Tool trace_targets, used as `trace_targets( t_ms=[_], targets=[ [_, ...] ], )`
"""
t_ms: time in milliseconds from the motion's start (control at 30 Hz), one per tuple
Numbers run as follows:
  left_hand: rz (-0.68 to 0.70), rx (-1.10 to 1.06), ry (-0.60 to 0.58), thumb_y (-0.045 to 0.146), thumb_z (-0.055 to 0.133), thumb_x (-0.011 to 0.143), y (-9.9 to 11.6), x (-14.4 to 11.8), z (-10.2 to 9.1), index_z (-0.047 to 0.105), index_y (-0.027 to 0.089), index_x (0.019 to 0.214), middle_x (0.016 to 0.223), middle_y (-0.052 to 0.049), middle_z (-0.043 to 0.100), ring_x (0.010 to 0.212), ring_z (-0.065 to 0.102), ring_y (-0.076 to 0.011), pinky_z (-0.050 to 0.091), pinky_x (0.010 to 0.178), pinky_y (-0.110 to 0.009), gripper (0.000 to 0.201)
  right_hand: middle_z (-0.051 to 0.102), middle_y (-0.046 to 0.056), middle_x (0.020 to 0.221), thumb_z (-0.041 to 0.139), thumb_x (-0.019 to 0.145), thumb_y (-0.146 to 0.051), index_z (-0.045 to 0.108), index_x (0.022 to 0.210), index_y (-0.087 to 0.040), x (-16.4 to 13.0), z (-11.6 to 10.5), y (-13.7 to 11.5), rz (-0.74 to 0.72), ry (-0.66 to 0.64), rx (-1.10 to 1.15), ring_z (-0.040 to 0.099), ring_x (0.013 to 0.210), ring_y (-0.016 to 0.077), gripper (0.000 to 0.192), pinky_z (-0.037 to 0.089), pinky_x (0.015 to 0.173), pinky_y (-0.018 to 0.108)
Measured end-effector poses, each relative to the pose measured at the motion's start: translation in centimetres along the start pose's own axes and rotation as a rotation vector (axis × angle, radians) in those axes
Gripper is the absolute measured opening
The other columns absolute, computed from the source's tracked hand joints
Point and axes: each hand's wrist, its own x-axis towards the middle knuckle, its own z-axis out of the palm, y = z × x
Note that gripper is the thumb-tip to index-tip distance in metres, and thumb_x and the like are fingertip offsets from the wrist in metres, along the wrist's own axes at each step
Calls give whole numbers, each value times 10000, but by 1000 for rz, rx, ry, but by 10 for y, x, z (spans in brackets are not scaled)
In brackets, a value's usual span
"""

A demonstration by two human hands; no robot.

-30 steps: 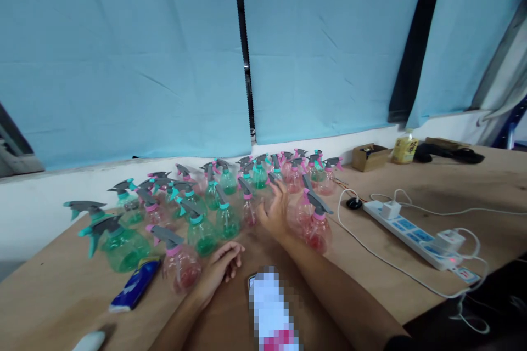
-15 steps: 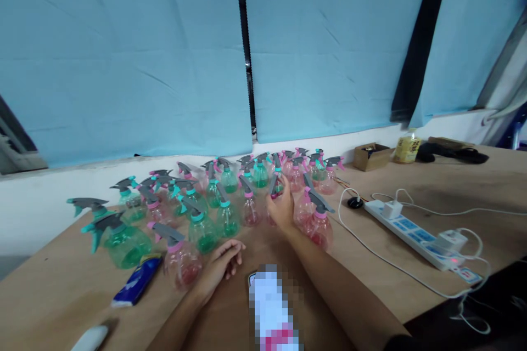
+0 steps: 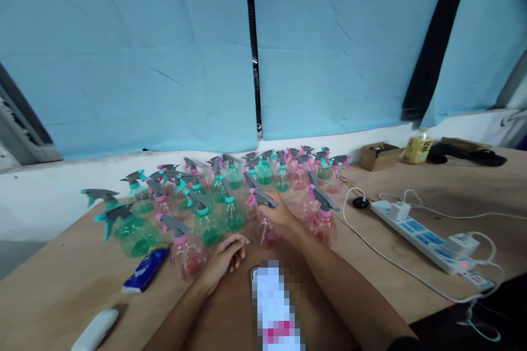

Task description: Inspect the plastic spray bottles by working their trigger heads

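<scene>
Pink spray bottle has slid closer, right hand gripping it up near the top; left hand just rests on the table, fingers slack, half uncurled.

Single head-worn view, looking from above and behind the left hand and right hand, facing forward and down over the counter. The forearms enter at close range from the lower edge; the wide field extends beyond the hands to blue curtains.
</scene>
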Motion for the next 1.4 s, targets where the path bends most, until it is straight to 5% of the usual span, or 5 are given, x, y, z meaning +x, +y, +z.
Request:
trace_targets(
  t_ms=[333, 567, 800, 1033, 1400],
  targets=[
    [4, 28, 22, 492, 580, 825, 7, -3, 4, 634, 191, 903, 662, 42, 552, 471, 455, -70, 249, 417, -174, 315, 710, 22, 899, 547, 751, -184, 710, 936, -196, 8, 23, 2, 199, -241, 252, 652, 745, 147, 246, 518, 728, 286],
    [10, 25, 2, 497, 563, 841, 6, -3, 4, 633, 188, 920, 665, 40, 547, 466, 452, -71, 252, 417, -178, 326, 651, -3, 691, 544, 653, -170, 666, 730, -181, 6, 27, 5, 294, -115, 359, 564, 542, 117, 144, 454, 542, 241],
    [-1, 33, 5, 490, 567, 834, 7, -4, 4, 629, 190, 912, 670, 38, 551, 474, 453, -75, 251, 419, -181, 316, 673, -4, 736, 518, 639, -158, 687, 858, -186, 7, 23, 1, 258, -155, 248, 576, 581, 123, 278, 444, 553, 239],
    [-3, 28, 5, 507, 581, 822, 9, -6, 4, 633, 190, 921, 674, 37, 553, 479, 458, -75, 257, 423, -179, 336, 654, -7, 685, 526, 658, -152, 641, 705, -190, 5, 26, 5, 274, -115, 290, 569, 560, 119, 130, 467, 575, 245],
    [4, 34, 19, 500, 579, 808, 10, -6, 6, 631, 190, 894, 665, 37, 559, 474, 461, -76, 264, 419, -175, 326, 658, -7, 687, 519, 650, -155, 666, 745, -187, 5, 27, 5, 273, -111, 306, 570, 559, 120, 178, 470, 568, 242]
  ],
)
